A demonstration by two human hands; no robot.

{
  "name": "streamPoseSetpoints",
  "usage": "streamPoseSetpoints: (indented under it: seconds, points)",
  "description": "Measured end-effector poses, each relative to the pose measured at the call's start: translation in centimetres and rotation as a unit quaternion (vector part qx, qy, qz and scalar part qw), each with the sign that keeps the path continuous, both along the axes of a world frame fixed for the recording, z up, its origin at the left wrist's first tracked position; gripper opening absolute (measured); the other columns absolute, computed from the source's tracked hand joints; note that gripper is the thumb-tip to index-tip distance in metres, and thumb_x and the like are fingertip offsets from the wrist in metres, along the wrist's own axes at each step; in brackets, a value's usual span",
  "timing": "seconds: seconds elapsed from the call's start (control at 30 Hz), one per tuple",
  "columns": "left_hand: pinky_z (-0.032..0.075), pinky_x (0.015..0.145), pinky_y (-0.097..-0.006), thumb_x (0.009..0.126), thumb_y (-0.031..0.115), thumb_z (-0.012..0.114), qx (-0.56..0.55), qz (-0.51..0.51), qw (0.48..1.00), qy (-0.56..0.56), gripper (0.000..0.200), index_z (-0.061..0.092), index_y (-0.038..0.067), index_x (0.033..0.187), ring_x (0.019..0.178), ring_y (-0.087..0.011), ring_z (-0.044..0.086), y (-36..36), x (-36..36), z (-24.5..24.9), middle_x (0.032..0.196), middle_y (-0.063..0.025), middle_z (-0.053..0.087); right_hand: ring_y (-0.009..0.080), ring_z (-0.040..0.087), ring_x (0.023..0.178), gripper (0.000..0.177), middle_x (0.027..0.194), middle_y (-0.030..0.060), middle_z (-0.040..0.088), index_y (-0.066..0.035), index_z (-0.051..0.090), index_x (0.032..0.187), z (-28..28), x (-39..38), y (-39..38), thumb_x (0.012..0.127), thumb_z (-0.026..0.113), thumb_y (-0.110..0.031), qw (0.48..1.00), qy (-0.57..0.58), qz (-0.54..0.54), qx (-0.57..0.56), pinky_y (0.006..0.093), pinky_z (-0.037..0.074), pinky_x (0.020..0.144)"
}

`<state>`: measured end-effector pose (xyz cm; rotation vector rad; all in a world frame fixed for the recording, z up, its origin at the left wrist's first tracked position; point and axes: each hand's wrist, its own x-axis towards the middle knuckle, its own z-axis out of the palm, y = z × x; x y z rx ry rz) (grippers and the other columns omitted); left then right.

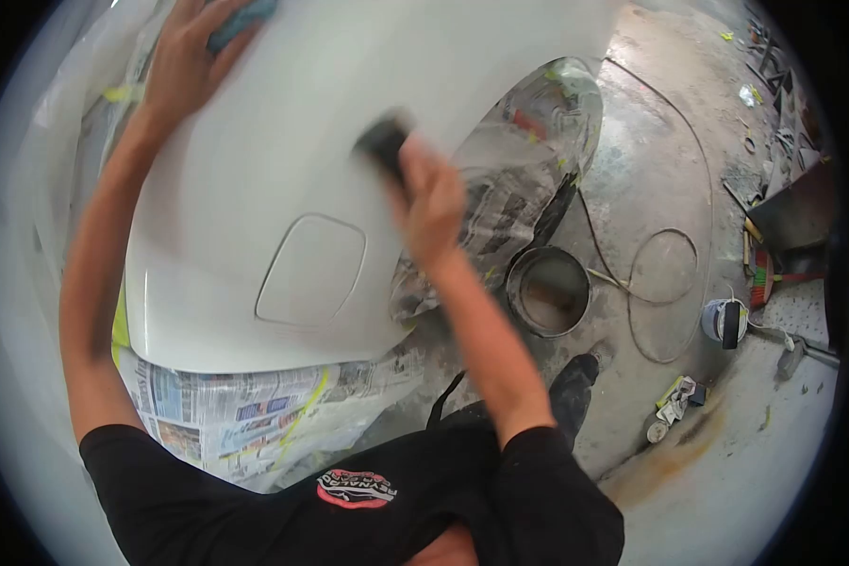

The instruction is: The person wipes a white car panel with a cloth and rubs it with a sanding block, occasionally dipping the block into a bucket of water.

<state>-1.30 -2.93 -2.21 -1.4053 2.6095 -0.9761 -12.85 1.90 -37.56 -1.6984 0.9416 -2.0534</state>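
My left hand (193,61) is up at the top left against a white car body panel (226,179). Its fingers are closed around what looks like a blue sponge (243,21), which is partly cut off by the frame. Blurred by motion, my right hand (431,203) grips a dark sanding block (383,146) at the panel's middle. The outline of a fuel filler flap (311,269) lies below and left of that hand. Newspaper and plastic masking (509,189) cover the wheel opening on the right.
A black bucket (548,292) of cloudy water stands on the floor beside the wheel opening. A thin hose (693,141) curls across the concrete. Taped newspaper (245,415) hangs below the panel. Farther right are a white container (724,323), a broom (762,280) and assorted clutter.
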Motion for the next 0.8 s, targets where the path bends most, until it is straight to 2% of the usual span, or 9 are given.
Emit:
streamPoseSetpoints:
  seconds: [0.07,0.13,0.3,0.37,0.47,0.57,0.63,0.73,0.8]
  points:
    - [0.050,0.098,-0.0418,0.093,0.010,0.073,0.006,0.019,1.000,0.015,0.030,0.071,0.006,0.122,0.114,-0.0298,0.061,0.4,-0.2,-0.5,0.122,-0.0149,0.064,0.0394,0.063,0.098,0.059,0.113,0.0205,0.063,-0.012,0.055,0.144,2.4,-1.8,-8.1,0.091,0.077,-0.023,0.990,-0.080,-0.011,0.112,0.0484,0.051,0.086]
    - [0.050,0.101,-0.0420,0.093,0.009,0.072,0.005,0.049,0.999,0.003,0.032,0.069,0.006,0.125,0.118,-0.0304,0.061,0.5,-0.5,-0.3,0.125,-0.0146,0.064,0.0403,0.062,0.100,0.066,0.116,0.0193,0.063,-0.010,0.048,0.148,4.1,-3.4,-12.5,0.091,0.077,-0.025,0.982,-0.090,-0.043,0.160,0.0488,0.050,0.087]
    - [0.050,0.101,-0.0408,0.095,0.012,0.070,0.006,0.053,0.999,-0.001,0.032,0.069,0.006,0.126,0.117,-0.0293,0.061,0.6,-0.4,-0.3,0.125,-0.0140,0.064,0.0393,0.062,0.103,0.071,0.122,0.0180,0.064,-0.015,0.046,0.151,-0.8,1.6,4.4,0.089,0.079,-0.024,0.999,-0.040,-0.010,0.025,0.0509,0.050,0.088]
    - [0.049,0.102,-0.0410,0.096,0.013,0.070,0.011,0.043,0.999,-0.003,0.031,0.069,0.006,0.126,0.117,-0.0289,0.061,0.7,-0.8,-0.2,0.124,-0.0136,0.065,0.0382,0.062,0.104,0.072,0.123,0.0169,0.065,-0.011,0.047,0.151,-4.0,2.9,10.1,0.088,0.080,-0.021,0.995,-0.039,0.044,0.075,0.0516,0.050,0.088]
    - [0.049,0.102,-0.0413,0.097,0.014,0.068,0.018,0.027,0.999,-0.015,0.030,0.069,0.005,0.125,0.117,-0.0282,0.061,0.7,-1.0,-0.4,0.124,-0.0133,0.065,0.0383,0.063,0.103,0.069,0.118,0.0169,0.066,-0.008,0.049,0.147,-1.1,0.3,2.0,0.087,0.080,-0.018,0.998,-0.033,0.002,0.044,0.0503,0.050,0.087]
    - [0.049,0.102,-0.0417,0.097,0.013,0.068,0.013,0.033,0.999,-0.015,0.029,0.069,0.005,0.125,0.117,-0.0283,0.060,0.5,-0.7,-0.5,0.124,-0.0135,0.066,0.0410,0.062,0.095,0.068,0.110,0.0212,0.062,-0.006,0.048,0.148,2.4,-2.0,-6.7,0.089,0.079,-0.020,0.986,-0.107,-0.032,0.120,0.0466,0.051,0.080]
    - [0.049,0.102,-0.0415,0.096,0.013,0.069,0.018,0.031,0.999,-0.008,0.030,0.070,0.005,0.125,0.116,-0.0282,0.060,0.4,-0.6,-0.4,0.123,-0.0138,0.066,0.0393,0.062,0.095,0.067,0.109,0.0202,0.061,-0.010,0.049,0.148,2.4,-1.5,-5.3,0.089,0.079,-0.020,0.982,-0.111,-0.045,0.149,0.0461,0.052,0.078]
    - [0.049,0.101,-0.0413,0.095,0.011,0.070,-0.008,0.076,0.997,-0.021,0.031,0.070,0.005,0.125,0.116,-0.0286,0.060,0.8,-1.0,-0.4,0.121,-0.0145,0.066,0.0359,0.063,0.097,0.070,0.112,0.0188,0.064,-0.013,0.049,0.150,-1.6,1.1,5.3,0.088,0.080,-0.020,0.996,-0.047,0.002,0.080,0.0463,0.051,0.081]
    - [0.049,0.100,-0.0412,0.094,0.010,0.070,-0.017,0.055,0.998,-0.006,0.031,0.069,0.005,0.125,0.116,-0.0293,0.060,1.1,-1.3,-0.8,0.122,-0.0152,0.065,0.0350,0.063,0.097,0.071,0.114,0.0185,0.065,-0.013,0.048,0.151,-2.4,1.0,6.0,0.088,0.080,-0.020,0.998,-0.044,0.001,0.045,0.0468,0.050,0.081]
